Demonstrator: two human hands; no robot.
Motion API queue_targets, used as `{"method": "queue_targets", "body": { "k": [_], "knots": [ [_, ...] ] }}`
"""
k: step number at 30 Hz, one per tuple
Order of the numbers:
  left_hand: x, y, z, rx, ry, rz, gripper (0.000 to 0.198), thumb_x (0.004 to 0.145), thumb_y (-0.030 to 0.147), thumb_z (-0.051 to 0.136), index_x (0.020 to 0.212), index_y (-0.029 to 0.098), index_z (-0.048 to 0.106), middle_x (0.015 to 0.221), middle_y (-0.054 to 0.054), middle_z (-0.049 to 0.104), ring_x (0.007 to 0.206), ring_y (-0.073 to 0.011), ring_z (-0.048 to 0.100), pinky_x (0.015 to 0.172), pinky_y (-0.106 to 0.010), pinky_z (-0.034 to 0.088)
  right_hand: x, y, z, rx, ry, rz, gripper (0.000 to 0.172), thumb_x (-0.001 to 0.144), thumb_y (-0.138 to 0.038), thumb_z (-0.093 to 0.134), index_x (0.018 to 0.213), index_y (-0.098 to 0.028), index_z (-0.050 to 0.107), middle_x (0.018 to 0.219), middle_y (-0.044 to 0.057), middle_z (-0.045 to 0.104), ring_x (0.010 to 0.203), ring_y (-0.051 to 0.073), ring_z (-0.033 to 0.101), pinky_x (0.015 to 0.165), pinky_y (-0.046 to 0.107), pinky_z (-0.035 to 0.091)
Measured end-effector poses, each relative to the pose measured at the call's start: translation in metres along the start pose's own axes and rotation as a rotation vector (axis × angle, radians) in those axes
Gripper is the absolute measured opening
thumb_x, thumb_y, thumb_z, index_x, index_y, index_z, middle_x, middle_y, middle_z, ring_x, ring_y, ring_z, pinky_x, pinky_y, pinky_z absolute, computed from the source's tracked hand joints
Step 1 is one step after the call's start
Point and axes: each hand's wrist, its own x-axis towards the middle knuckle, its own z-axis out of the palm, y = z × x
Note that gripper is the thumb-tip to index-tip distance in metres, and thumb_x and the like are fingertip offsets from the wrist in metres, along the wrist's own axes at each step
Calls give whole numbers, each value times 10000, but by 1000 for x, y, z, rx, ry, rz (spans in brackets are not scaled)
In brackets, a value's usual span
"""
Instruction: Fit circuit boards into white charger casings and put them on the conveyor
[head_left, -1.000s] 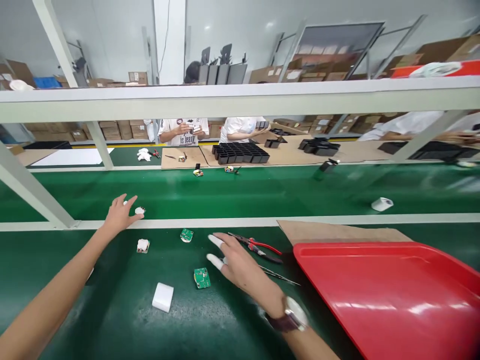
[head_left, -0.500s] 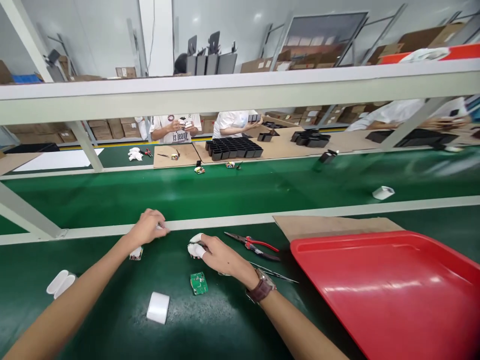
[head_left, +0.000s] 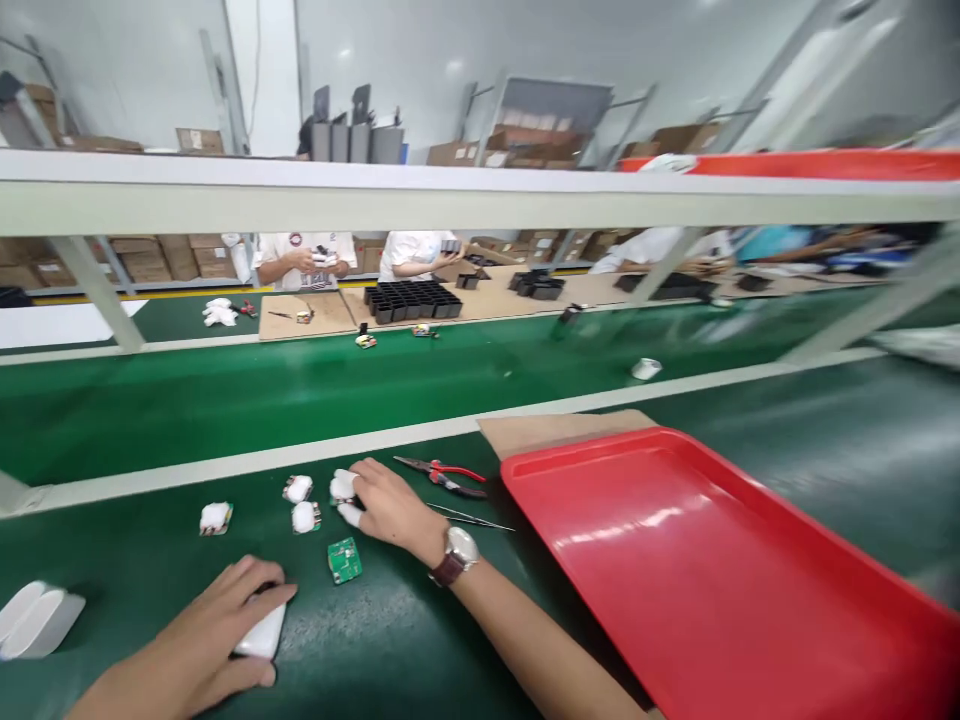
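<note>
My left hand [head_left: 214, 635] is wrapped over a white case [head_left: 264, 632] lying on the green table. The fingers of my right hand [head_left: 386, 505], two with white covers, close around a small white-topped circuit part [head_left: 343, 487]. Left of it lie two similar parts, one [head_left: 298, 488] just behind the other [head_left: 305, 517], and a third [head_left: 216, 518] sits farther left. A bare green circuit board [head_left: 345, 560] rests in front of my right hand. White oval housings [head_left: 41, 620] stand at the far left.
Red-handled pliers [head_left: 446, 475] and metal tweezers [head_left: 471, 517] lie beyond my right wrist. A big red tray [head_left: 720, 570] fills the right side, over brown cardboard [head_left: 559, 432]. Behind runs a green belt [head_left: 450, 370] under a shelf beam [head_left: 450, 205]; people work across it.
My left hand has come down and nearer, onto the white case. My right hand still holds a circuit part. The view has turned right, and small parts once hidden by my left arm now show.
</note>
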Motion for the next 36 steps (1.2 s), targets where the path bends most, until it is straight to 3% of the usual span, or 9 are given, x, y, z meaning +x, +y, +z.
{"method": "queue_targets", "body": {
  "k": [5, 9, 14, 20, 22, 24, 26, 32, 36],
  "knots": [
    [-21, -54, 16, -70, 387, -163, 492, 885, 399, 786, 1354, 348, 648, 1292, -49, 744, 1146, -297, 753, 913, -342, 670, 1, -49, 6, -5, 35, -195, 250, 902, -422, 709, 1032, -216, 652, 967, 28, 644, 927, 212, 574, 871, 311, 489],
    [-27, -43, 4, -281, 499, -311, 455, 916, 474, 754, 1313, 278, 647, 1314, -82, 727, 1229, -300, 718, 1003, -393, 634, -7, -83, 48, -114, 15, -316, 271, 956, -435, 633, 973, -169, 676, 920, 66, 611, 899, 248, 538, 837, 373, 478],
    [-30, -15, 13, -253, 440, -370, 436, 874, 456, 813, 1252, 287, 675, 1236, -73, 721, 1138, -279, 719, 987, -415, 612, -17, -97, 88, -186, 8, -225, 263, 1030, -383, 615, 1038, -134, 700, 1099, 138, 626, 1028, 297, 545, 936, 452, 485],
    [-32, -7, 19, -295, 375, -376, 459, 895, 376, 805, 1307, 311, 613, 1247, -42, 682, 1156, -246, 676, 1015, -399, 569, -19, -103, 74, -111, -133, -132, 123, 1035, -242, 599, 1072, -162, 685, 1167, 134, 634, 1096, 304, 591, 1031, 483, 499],
    [-32, -6, 18, -298, 370, -353, 444, 909, 357, 791, 1308, 309, 603, 1258, -39, 678, 1171, -242, 666, 1024, -395, 560, -16, -102, 62, -5, -186, -80, 230, 1025, -271, 627, 1228, -164, 644, 1196, 133, 638, 1087, 299, 612, 1002, 477, 528],
    [-33, -5, 17, -296, 360, -330, 426, 921, 339, 779, 1305, 303, 598, 1263, -41, 679, 1176, -239, 660, 1027, -393, 557, -12, -98, 52, 94, -204, -41, 506, 1005, -327, 666, 1452, -157, 501, 1246, 145, 634, 1118, 310, 618, 992, 492, 545],
    [-34, -4, 15, -288, 356, -317, 426, 928, 331, 771, 1315, 297, 596, 1273, -48, 678, 1188, -243, 655, 1040, -401, 553, -10, -94, 45, 129, -184, -60, 661, 982, -294, 678, 1555, -153, 379, 1341, 174, 601, 1202, 336, 594, 1032, 536, 533],
    [-39, -6, 17, -260, 321, -383, 760, 864, 374, 838, 1518, 326, 455, 1422, -81, 615, 1301, -304, 621, 1090, -469, 551, -8, -86, 52, 233, -42, -271, 407, 1010, -82, 528, 1383, -243, 546, 1263, 101, 659, 1153, 269, 617, 1008, 480, 578],
    [-41, -8, 24, -254, 316, -392, 737, 958, 305, 729, 1584, 358, 343, 1415, -66, 640, 1278, -286, 647, 1075, -472, 566, -13, -88, 55, 269, 175, -245, 422, 997, -93, 566, 1391, -234, 513, 1191, 102, 666, 1106, 274, 622, 945, 488, 602]
  ]
}}
